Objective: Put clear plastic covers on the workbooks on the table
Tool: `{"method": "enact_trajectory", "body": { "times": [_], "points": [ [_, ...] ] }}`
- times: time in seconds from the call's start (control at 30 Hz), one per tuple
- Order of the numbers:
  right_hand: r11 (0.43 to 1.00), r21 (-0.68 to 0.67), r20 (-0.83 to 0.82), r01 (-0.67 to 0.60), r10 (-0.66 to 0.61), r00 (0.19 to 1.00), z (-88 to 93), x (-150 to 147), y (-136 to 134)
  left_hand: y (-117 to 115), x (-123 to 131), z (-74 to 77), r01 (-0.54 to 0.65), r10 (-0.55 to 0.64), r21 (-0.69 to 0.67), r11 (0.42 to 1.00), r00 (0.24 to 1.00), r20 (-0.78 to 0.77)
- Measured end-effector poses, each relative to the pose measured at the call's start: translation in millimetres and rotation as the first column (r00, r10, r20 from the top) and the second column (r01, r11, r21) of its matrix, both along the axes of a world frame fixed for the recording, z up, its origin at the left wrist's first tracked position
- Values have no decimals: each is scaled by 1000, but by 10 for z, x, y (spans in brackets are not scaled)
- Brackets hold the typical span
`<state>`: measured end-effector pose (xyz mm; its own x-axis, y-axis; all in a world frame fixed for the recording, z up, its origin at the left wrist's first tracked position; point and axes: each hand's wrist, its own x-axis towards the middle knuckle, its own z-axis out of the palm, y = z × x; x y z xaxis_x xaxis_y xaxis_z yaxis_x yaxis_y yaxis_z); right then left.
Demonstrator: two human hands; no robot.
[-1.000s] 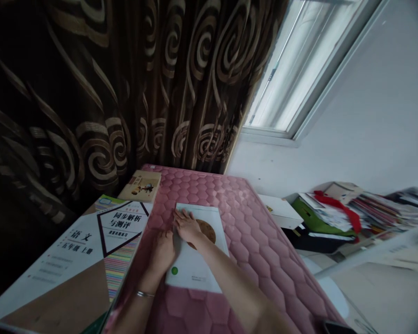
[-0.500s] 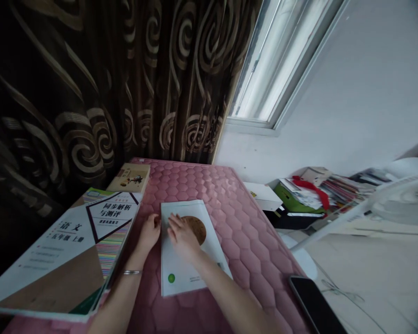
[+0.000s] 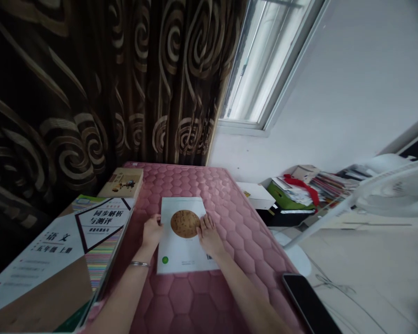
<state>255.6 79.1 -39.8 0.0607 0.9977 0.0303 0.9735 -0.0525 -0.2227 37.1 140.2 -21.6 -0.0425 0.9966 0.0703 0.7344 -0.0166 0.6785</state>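
Observation:
A white booklet [image 3: 181, 253] with a brown disc picture and a green dot lies flat on the pink quilted surface [image 3: 174, 301]. At its left edge, my left hand [image 3: 152, 231], a bracelet on its wrist, has its fingers curled with thumb and fingertips closed on the edge. My right hand [image 3: 210, 235] rests on the right side of the cover, its fingers stretched out beside the disc. Left of my left forearm lies a stack of workbooks [image 3: 55, 273] with Chinese print on the top one, and a tan book [image 3: 121, 183] sits behind it.
A black phone [image 3: 310, 301] lies at the right edge of the pink surface. Beyond that edge are a white fan [image 3: 327, 218], a white box [image 3: 256, 195] and a green bin [image 3: 282, 195] of papers. A dark patterned curtain [image 3: 125, 83] hangs behind.
My right hand has slid right across the cover, uncovering the disc picture. The booklet sits straighter and slightly farther up. My left hand stays at its left edge. The whole view has shifted slightly.

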Motion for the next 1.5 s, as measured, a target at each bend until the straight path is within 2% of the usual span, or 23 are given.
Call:
{"method": "enact_trajectory", "body": {
  "times": [0.13,0.27,0.43,0.53,0.63,0.7,0.77,0.83,0.9,1.03,1.13,1.3,1.4,1.5],
  "points": [
    [999,-39,49,12,-10,999,70,-50,73,35,-41,-39,-9,10,18,1000,1000,-9],
    [999,-49,37,-11,13,999,33,-217,59,-39,-43,-75,7,-6,22,1000,1000,-29],
    [986,16,-50,-164,164,985,-12,-709,0,-62,-8,-47,22,-18,37,999,993,-114],
    [947,78,-92,-311,317,944,11,-881,-143,-98,15,11,48,-36,61,997,984,-172],
    [927,144,-87,-346,360,929,40,-821,-356,-280,117,42,113,-84,117,987,970,-230],
    [952,132,-66,-275,285,956,43,-712,-489,-484,232,13,260,-192,174,950,924,-330],
    [969,87,-49,-233,238,970,28,-619,-584,-695,340,-56,419,-309,168,892,839,-448],
    [969,58,-41,-242,244,969,0,-570,-633,-846,386,-141,464,-348,124,877,791,-504],
    [964,61,-33,-260,262,965,-34,-546,-649,-904,347,-213,438,-320,112,892,787,-528],
    [969,88,-5,-230,232,973,-78,-412,-683,-862,132,-267,369,-238,140,919,800,-551],
    [984,33,19,-176,176,984,-78,-196,-756,-865,9,-260,351,-222,136,927,801,-556],
    [991,-34,33,-126,127,991,-28,44,-832,-892,-2,-235,316,-215,92,944,806,-551],
    [993,-12,23,-116,117,993,66,-20,-643,-698,110,-149,283,-199,69,957,808,-555],
    [984,92,-27,-155,158,987,211,-203,-190,-310,330,-6,370,-275,75,926,796,-539]
  ]
}}
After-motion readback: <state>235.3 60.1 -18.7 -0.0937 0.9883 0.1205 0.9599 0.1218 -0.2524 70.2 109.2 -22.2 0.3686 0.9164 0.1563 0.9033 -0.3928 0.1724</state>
